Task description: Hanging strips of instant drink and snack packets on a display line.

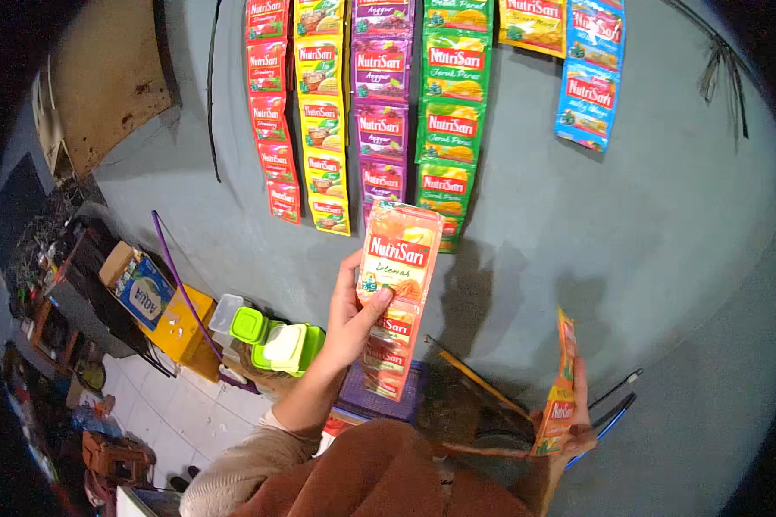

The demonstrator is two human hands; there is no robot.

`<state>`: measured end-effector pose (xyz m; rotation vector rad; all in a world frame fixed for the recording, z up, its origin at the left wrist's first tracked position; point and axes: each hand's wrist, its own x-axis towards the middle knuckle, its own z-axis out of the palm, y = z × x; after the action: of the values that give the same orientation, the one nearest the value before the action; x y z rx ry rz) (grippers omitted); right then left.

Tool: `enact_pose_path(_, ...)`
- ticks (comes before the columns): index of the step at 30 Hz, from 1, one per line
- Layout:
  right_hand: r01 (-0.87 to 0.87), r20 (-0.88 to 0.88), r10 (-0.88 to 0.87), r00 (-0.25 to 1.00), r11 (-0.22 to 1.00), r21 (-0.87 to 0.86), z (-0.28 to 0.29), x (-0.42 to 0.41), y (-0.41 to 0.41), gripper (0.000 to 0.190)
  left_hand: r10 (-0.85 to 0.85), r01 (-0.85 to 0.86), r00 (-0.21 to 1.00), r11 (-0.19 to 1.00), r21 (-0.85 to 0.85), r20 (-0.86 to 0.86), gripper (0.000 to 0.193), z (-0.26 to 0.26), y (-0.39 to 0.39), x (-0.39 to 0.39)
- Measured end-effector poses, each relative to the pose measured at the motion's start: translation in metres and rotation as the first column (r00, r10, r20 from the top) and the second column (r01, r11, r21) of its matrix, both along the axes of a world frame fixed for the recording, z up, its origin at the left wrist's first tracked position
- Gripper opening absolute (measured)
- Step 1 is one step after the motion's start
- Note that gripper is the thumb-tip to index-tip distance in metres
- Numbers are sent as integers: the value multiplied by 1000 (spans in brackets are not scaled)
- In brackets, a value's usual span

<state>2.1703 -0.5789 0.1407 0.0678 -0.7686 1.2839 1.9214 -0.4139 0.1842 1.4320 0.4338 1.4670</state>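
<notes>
My left hand (355,316) grips a strip of pale orange NutriSari drink sachets (401,265), thumb across its front, the rest of the strip hanging down. The strip's top overlaps the lower ends of the purple sachet strip (380,129) and the green sachet strip (452,132) on the wall. At the lower right, my right hand (577,413) holds an orange and yellow NutriSari strip (559,400), seen nearly edge-on. Also on the wall hang a red strip (271,116), a yellow strip (322,129), a short yellow strip (533,26) and a blue strip (590,77).
Green-lidded plastic containers (291,346), a yellow crate (184,329), an AQUA carton (143,294) and a purple pole (181,278) stand at the left. A purple basket (414,388) lies below my left hand. Sticks and a blue rod (604,430) lean near my right hand.
</notes>
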Motion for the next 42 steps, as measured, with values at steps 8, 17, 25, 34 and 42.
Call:
enact_pose_path(8, 466, 230, -413, 882, 839, -282, 36, -64, 39, 87, -51, 54, 998, 996, -67, 43, 72, -18, -13, -29)
enact_pose_path(17, 809, 554, -797, -240, 152, 569, 34, -65, 75, 54, -99, 93, 993, 991, -99, -60, 67, -40, 26, -60)
enact_pose_path(25, 377, 248, -505, -827, -168, 911, 59, -41, 68, 52, -251, 249, 967, 967, -43, -44, 73, -18, 42, -17)
enact_pose_path(34, 395, 194, -492, -849, -346, 851, 87, 19, 67, 56, -167, 183, 983, 831, 526, -78, 79, 43, 43, 18)
enact_pose_path(42, 331, 131, -458, -879, -390, 859, 142, 61, 73, 55, 320, 292, 825, 464, 836, -466, 55, 131, 46, -6)
